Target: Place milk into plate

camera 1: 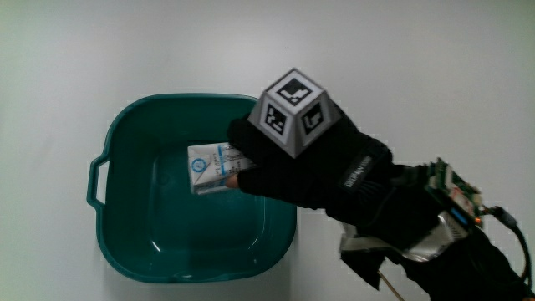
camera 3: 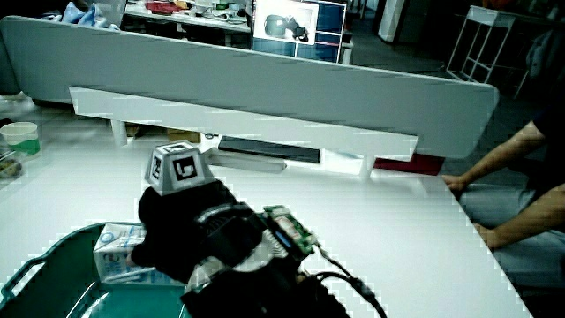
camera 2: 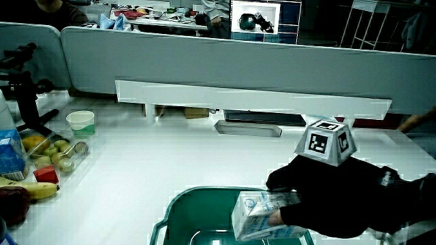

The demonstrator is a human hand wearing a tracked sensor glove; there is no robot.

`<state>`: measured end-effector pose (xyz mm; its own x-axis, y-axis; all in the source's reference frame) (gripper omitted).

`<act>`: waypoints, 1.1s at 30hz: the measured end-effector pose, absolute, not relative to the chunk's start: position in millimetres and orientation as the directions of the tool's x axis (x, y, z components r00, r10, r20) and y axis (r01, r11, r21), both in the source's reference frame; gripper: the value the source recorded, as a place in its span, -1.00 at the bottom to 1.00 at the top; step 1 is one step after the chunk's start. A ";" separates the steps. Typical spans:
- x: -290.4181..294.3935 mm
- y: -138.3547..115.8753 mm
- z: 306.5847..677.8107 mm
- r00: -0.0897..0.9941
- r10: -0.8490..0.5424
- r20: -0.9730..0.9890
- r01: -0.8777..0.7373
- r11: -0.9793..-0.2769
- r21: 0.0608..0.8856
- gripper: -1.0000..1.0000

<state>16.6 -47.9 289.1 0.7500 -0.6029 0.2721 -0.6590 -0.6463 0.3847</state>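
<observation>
A white and blue milk carton (camera 1: 211,167) is held over the inside of a teal basin (camera 1: 125,226) that serves as the plate. The gloved hand (camera 1: 251,167) is shut on the carton's end, with the patterned cube (camera 1: 294,111) on its back. In both side views the milk carton (camera 2: 255,214) (camera 3: 116,254) hangs just above the teal basin (camera 2: 178,219) (camera 3: 44,274), gripped by the hand (camera 2: 289,204) (camera 3: 154,247). I cannot tell whether the carton touches the basin floor.
In a side view a tray of fruit (camera 2: 51,155), a banana (camera 2: 37,190), a paper cup (camera 2: 81,123) and a blue carton (camera 2: 9,153) stand at the table's edge. A low grey partition (camera 2: 225,64) borders the table.
</observation>
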 end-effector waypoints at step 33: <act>-35.4 -34.1 390.3 0.721 -0.629 0.291 -0.660 -0.498 0.562 0.00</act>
<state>-35.4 -34.1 390.3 0.7214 -0.6285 0.2909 -0.6605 -0.4981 0.5619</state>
